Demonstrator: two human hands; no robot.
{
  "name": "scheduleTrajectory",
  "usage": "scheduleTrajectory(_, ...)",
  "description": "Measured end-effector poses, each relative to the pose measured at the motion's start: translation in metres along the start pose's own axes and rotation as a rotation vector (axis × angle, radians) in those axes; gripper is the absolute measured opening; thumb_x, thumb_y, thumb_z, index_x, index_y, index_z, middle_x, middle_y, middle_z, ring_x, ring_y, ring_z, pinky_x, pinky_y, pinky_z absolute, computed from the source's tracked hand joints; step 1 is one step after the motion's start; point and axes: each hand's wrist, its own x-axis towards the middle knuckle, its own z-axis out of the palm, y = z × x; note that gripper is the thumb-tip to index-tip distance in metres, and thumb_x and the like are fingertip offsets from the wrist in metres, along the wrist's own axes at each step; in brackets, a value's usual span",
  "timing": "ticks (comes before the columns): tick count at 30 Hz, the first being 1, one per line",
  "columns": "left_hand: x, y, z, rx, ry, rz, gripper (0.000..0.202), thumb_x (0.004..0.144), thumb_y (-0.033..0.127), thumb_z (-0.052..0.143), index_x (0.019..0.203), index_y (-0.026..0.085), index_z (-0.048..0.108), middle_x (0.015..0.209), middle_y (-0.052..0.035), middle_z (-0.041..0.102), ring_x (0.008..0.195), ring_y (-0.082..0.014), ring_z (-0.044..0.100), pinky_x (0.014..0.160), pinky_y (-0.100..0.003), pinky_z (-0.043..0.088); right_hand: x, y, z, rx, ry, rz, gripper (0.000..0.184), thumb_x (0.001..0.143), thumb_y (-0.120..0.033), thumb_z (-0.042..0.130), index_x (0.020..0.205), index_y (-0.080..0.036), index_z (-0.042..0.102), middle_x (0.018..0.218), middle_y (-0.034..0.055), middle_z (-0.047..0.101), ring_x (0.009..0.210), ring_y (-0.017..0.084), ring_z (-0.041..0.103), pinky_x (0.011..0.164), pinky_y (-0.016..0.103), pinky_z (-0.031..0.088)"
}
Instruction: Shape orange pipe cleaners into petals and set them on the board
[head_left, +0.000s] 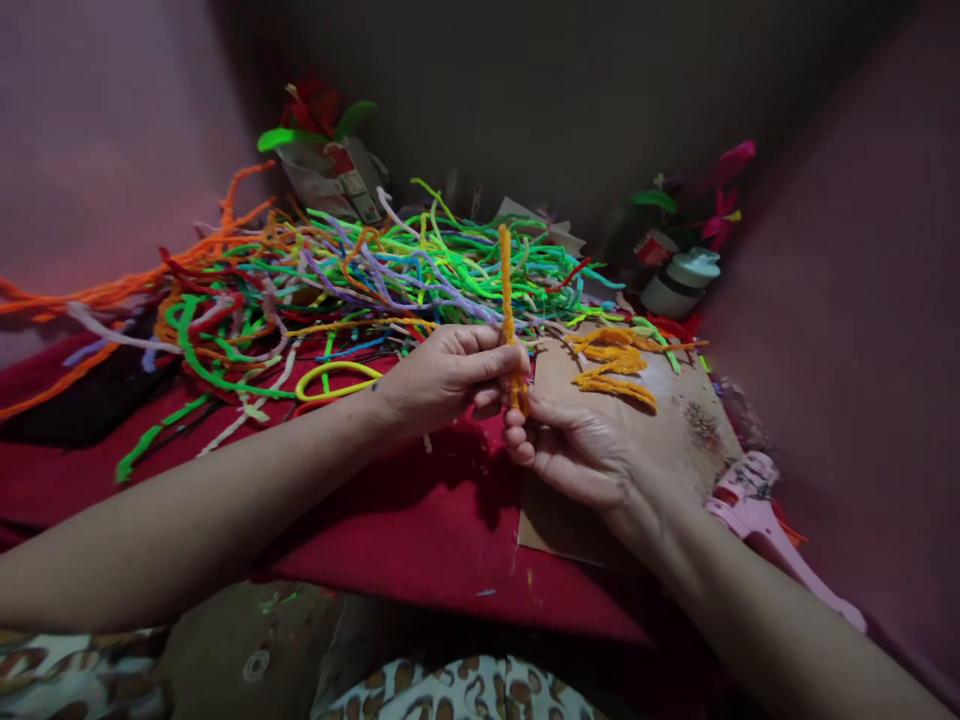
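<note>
Between my two hands an orange-yellow pipe cleaner [507,280] stands upright, its lower end bent or folded. My left hand [472,368] pinches it around the middle with thumb and fingers. Just below, my right hand [562,445] grips the lower end, and the fingers hide part of the bend. Several bent pipe cleaners of the same orange-yellow [611,365] lie on a piece of cardboard [555,510] to the right, beyond my right hand.
A big tangled heap of coloured pipe cleaners [420,260] covers the back of the red cloth [420,530]. A pink glue gun [772,530] lies at the right edge. Behind stand a lidded jar [682,280] and a white box [322,180] near handmade flowers. A dark flat object [82,400] lies left.
</note>
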Motion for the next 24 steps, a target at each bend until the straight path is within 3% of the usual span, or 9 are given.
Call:
scheduleTrajectory(3, -0.001, -0.001, 0.002, 0.017, 0.017, -0.006, 0.019, 0.074, 0.031, 0.064, 0.071, 0.012, 0.06, 0.044, 0.0052, 0.046, 0.038, -0.0029, 0.038, 0.04, -0.015, 0.032, 0.0, 0.0, 0.0, -0.062, 0.026, -0.036, 0.002, 0.072, -0.012, 0.063, 0.071, -0.011, 0.064, 0.06, 0.0023, 0.064, 0.052, 0.009, 0.059, 0.049, 0.018, 0.046)
scheduleTrajectory(8, -0.006, 0.001, 0.005, 0.114, 0.073, 0.022, 0.016, 0.075, 0.028, 0.062, 0.073, 0.013, 0.061, 0.047, 0.004, 0.05, 0.041, -0.0041, 0.043, 0.043, -0.016, 0.034, -0.002, 0.001, 0.003, -0.172, 0.053, -0.167, 0.013, 0.062, -0.021, 0.074, 0.068, -0.013, 0.066, 0.056, 0.0002, 0.062, 0.048, 0.007, 0.054, 0.045, 0.017, 0.043)
scheduleTrajectory(13, -0.011, 0.004, 0.006, 0.308, 0.151, 0.101, 0.014, 0.072, 0.025, 0.064, 0.072, 0.011, 0.063, 0.054, 0.0024, 0.054, 0.046, -0.0051, 0.045, 0.045, -0.017, 0.035, -0.004, 0.006, 0.002, -0.186, 0.126, -0.255, 0.015, 0.06, -0.021, 0.076, 0.068, -0.012, 0.066, 0.055, 0.0007, 0.062, 0.047, 0.009, 0.056, 0.045, 0.019, 0.044)
scheduleTrajectory(16, -0.012, 0.002, 0.005, 0.329, 0.175, 0.086, 0.017, 0.073, 0.027, 0.062, 0.07, 0.011, 0.063, 0.051, 0.0031, 0.052, 0.044, -0.0043, 0.043, 0.043, -0.017, 0.032, -0.005, 0.006, 0.003, -0.199, 0.102, -0.265, 0.013, 0.061, -0.02, 0.074, 0.069, -0.013, 0.066, 0.057, 0.0022, 0.065, 0.049, 0.011, 0.059, 0.048, 0.02, 0.046)
scheduleTrajectory(20, -0.011, -0.003, 0.003, 0.193, 0.127, 0.032, 0.017, 0.072, 0.028, 0.063, 0.073, 0.012, 0.063, 0.053, 0.0025, 0.055, 0.044, -0.004, 0.044, 0.043, -0.016, 0.033, -0.006, 0.003, 0.006, -0.213, 0.009, -0.206, 0.015, 0.065, -0.022, 0.07, 0.075, -0.012, 0.067, 0.066, 0.0071, 0.069, 0.055, 0.014, 0.063, 0.051, 0.024, 0.048)
scheduleTrajectory(24, -0.011, -0.006, 0.003, 0.098, 0.072, 0.007, 0.015, 0.071, 0.026, 0.065, 0.071, 0.011, 0.062, 0.052, 0.0029, 0.055, 0.042, -0.0032, 0.044, 0.042, -0.015, 0.033, -0.005, 0.003, 0.005, -0.193, -0.007, -0.13, 0.016, 0.059, -0.018, 0.075, 0.072, -0.013, 0.066, 0.063, 0.0043, 0.067, 0.052, 0.012, 0.061, 0.048, 0.021, 0.045)
